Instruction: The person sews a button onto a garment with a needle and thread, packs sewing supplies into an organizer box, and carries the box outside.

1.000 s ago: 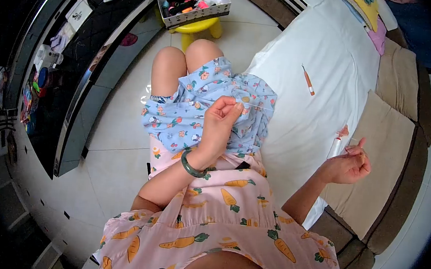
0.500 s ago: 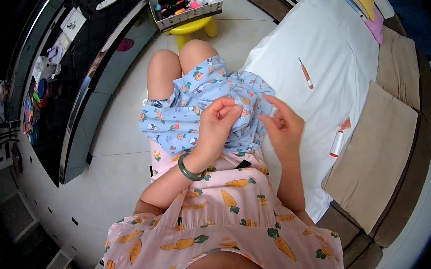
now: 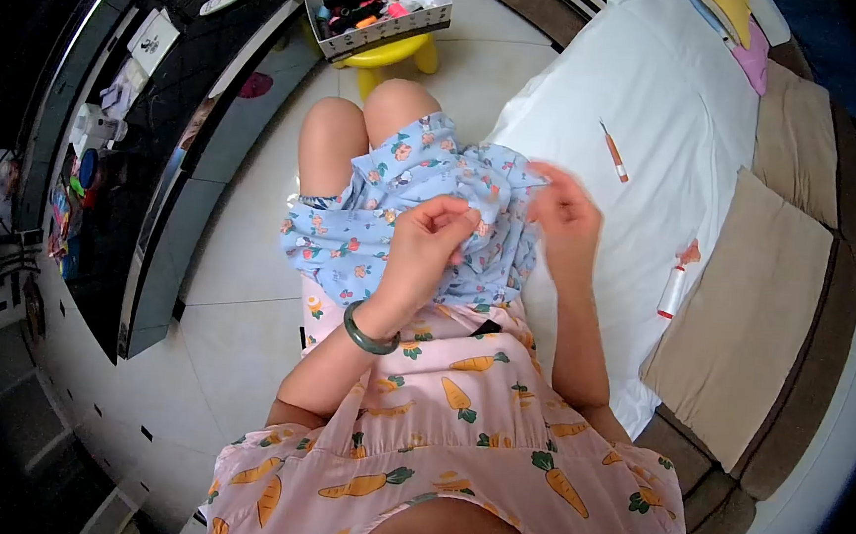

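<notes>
Blue floral fabric (image 3: pixel 350 247) lies bunched over my lap. Above it, my left hand (image 3: pixel 430 242) is closed, thumb and forefinger pinched together; whatever sits between them is too small to make out. My right hand (image 3: pixel 565 217) is raised at the fabric's right edge, apart from the left. Motion smears its fingers, so I cannot see whether they hold anything. On the white sheet to the right lie a thin-tipped tool with an orange-brown handle (image 3: pixel 615 157) and a white thread spool with a red end (image 3: pixel 672 292).
A patterned box (image 3: pixel 390 31) of thread spools and small sewing things rests on a yellow stool (image 3: pixel 378 57) beyond my knees. A glossy black cabinet (image 3: pixel 168 219) with assorted items runs along the left. Brown cushions (image 3: pixel 742 319) line the right side of the white sheet (image 3: pixel 558 107).
My right hand has moved slightly up, and its fingers have become more blurred. My left hand keeps its pinch in nearly the same place. The whole view has shifted a little.
</notes>
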